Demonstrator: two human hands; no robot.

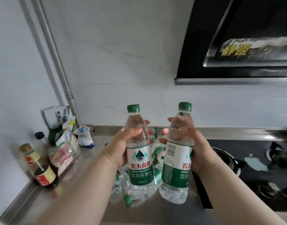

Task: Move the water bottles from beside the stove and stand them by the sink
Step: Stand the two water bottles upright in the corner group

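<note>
Each hand, left and right, gripped one upright bottle (left, right) above the counter, fingers wrapped. Behind, partly hidden, lay apparently several more bottles beside the stove.

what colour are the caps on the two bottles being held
Green, on both the left-hand bottle and the right-hand bottle; clearest in the head view.

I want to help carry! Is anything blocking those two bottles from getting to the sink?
Can't tell: no sink shows here. The left hand and right hand each hold a bottle upright in the air, above more bottles lying on the counter.
</note>
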